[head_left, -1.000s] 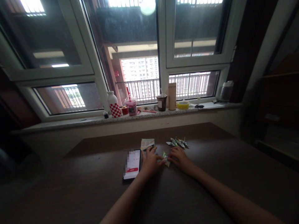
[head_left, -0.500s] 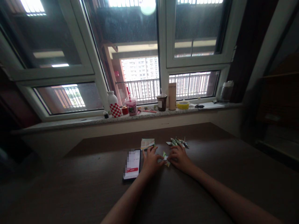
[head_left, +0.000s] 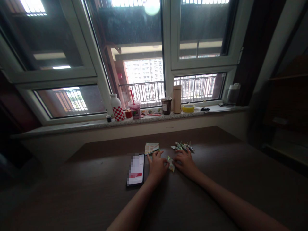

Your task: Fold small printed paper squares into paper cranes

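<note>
A small folded piece of patterned paper (head_left: pixel 171 164) lies between my two hands near the middle of the brown table (head_left: pixel 101 199). My left hand (head_left: pixel 158 165) pinches its left edge with thumb and index finger. On the right edge, the fingertips of my right hand (head_left: pixel 184 162) hold the same paper. Just beyond my right hand sits a cluster of folded paper pieces (head_left: pixel 184 146). A stack of flat patterned paper (head_left: pixel 151 148) rests behind my left hand. To the left of that hand is a phone (head_left: pixel 136 170) with a lit screen.
The windowsill (head_left: pixel 96 128) behind the table bears a checkered bottle (head_left: pixel 117 107), a pink cup (head_left: pixel 134 109), a dark drink cup (head_left: pixel 166 106), a tan flask (head_left: pixel 177 99), yellow tape (head_left: pixel 188 108), black scissors (head_left: pixel 205 109) and a clear jug (head_left: pixel 233 94).
My left hand has turned slightly and its thumb has drawn in. More of the small paper's patterned face shows between my hands.
</note>
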`<action>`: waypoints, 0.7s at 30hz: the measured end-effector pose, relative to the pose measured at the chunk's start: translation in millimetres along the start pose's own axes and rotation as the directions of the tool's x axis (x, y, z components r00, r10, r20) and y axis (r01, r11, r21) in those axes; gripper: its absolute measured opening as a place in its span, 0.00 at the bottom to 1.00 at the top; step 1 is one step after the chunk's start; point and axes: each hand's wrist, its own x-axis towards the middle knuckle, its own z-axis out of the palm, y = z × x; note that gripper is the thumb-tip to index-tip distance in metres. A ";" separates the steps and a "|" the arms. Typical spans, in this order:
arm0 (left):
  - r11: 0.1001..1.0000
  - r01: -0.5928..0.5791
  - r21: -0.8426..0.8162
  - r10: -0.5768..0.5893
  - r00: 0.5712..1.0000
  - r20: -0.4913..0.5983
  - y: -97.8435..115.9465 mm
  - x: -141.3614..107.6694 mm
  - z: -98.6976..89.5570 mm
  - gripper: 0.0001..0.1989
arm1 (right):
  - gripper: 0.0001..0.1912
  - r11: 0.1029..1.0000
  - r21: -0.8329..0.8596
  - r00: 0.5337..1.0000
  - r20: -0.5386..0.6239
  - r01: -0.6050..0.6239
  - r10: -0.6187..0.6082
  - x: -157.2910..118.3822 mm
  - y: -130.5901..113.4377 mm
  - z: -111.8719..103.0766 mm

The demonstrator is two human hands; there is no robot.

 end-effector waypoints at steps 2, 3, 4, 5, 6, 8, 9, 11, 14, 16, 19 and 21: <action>1.000 0.007 -0.010 -0.008 1.000 -0.020 2.0 0.2 0.9 0.06 | 0.08 0.999 -0.017 0.999 0.006 -0.038 0.039 0.4 -2.0 0.2; 1.000 0.015 -0.018 -0.015 1.000 -0.026 2.8 0.4 1.1 0.07 | 0.08 0.998 -0.027 0.998 0.009 -0.056 0.057 0.7 -2.8 0.2; 0.999 0.027 -0.025 -0.027 0.999 -0.028 3.5 0.7 1.3 0.07 | 0.08 0.997 -0.036 0.997 0.012 -0.074 0.075 1.1 -3.4 0.3; 0.999 0.043 -0.034 -0.044 0.999 -0.027 4.1 1.1 1.5 0.07 | 0.08 0.995 -0.041 0.996 0.016 -0.092 0.093 1.6 -3.9 0.5; 0.997 0.060 -0.042 -0.061 0.998 -0.024 4.8 1.5 1.7 0.08 | 0.09 0.993 -0.042 0.993 0.019 -0.113 0.114 2.3 -4.2 0.8; 0.993 0.101 -0.058 -0.102 0.995 -0.016 6.3 2.2 2.5 0.08 | 0.10 0.986 -0.033 0.986 0.025 -0.164 0.164 4.1 -4.4 1.7; 0.991 0.120 -0.063 -0.121 0.993 -0.013 7.2 2.5 3.1 0.08 | 0.10 0.982 -0.028 0.981 0.027 -0.189 0.190 5.0 -4.5 2.4; 0.987 0.144 -0.066 -0.145 0.989 -0.015 9.3 2.8 4.5 0.08 | 0.10 0.974 -0.025 0.974 0.027 -0.226 0.227 6.8 -5.1 3.9; 0.986 0.159 -0.053 -0.161 0.986 -0.032 12.1 2.6 7.2 0.08 | 0.10 0.969 -0.041 0.969 0.030 -0.243 0.245 8.2 -6.8 6.0; 0.986 0.163 -0.046 -0.165 0.985 -0.046 13.1 2.5 8.9 0.07 | 0.09 0.966 -0.058 0.967 0.029 -0.251 0.253 8.2 -8.1 7.2; 0.982 0.178 -0.062 -0.182 0.982 -0.049 13.6 2.5 10.5 0.07 | 0.09 0.962 -0.071 0.964 0.017 -0.264 0.266 7.6 -8.9 8.7; 0.977 0.199 -0.079 -0.202 0.979 -0.037 14.0 2.4 10.7 0.07 | 0.09 0.960 -0.069 0.962 0.014 -0.270 0.272 7.3 -8.8 9.5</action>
